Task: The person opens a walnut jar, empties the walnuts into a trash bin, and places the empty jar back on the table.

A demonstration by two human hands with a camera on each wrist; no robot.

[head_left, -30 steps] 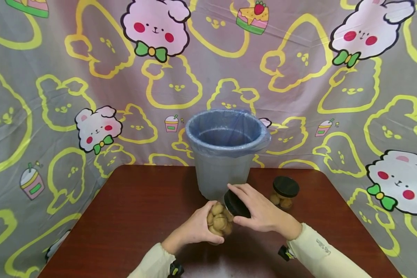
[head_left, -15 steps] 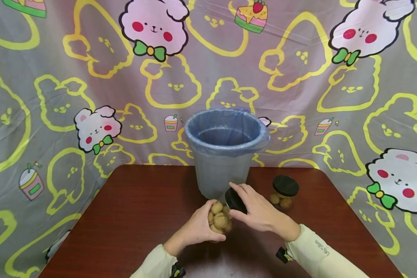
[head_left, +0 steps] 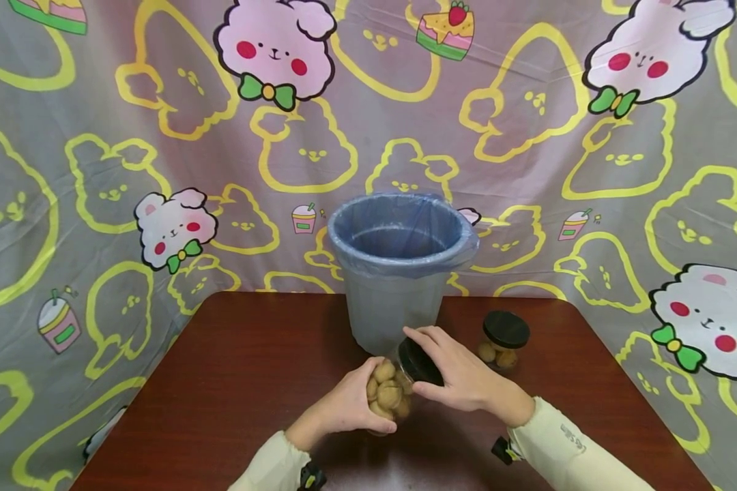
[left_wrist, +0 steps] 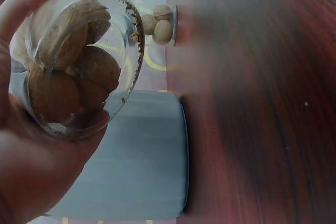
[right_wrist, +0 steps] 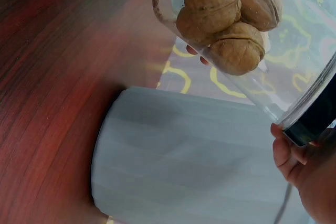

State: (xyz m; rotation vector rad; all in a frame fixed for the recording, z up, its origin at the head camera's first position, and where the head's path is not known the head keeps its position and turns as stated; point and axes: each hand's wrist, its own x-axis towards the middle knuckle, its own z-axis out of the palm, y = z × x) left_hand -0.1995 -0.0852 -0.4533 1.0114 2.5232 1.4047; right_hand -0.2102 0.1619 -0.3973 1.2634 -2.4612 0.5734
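Note:
A clear jar [right_wrist: 247, 30] of walnuts [right_wrist: 212, 6] is held tilted above the table in front of the bin. My left hand [head_left: 347, 402] grips the jar's body, thumb on the near side and fingers wrapping the far side. Crumbs line the base in the left wrist view. My right hand [head_left: 467, 374] grips the black lid [head_left: 419, 361], which sits on the jar's mouth at the upper right. In the right wrist view, fingertips [right_wrist: 281, 150] press at the lid's edge. The palm hides part of the lid in the head view.
Behind the hands stands a grey bin [head_left: 389, 307] lined with a blue bag [head_left: 405, 262]. A second black-lidded jar [head_left: 505, 334] with several walnuts is at the right on the brown table [head_left: 252, 361]. A patterned curtain [head_left: 319, 252] surrounds the table.
My right hand has twisted on the lid and back, its fingers shifting round the edge. The left hand keeps its grip on the jar in nearly the same place.

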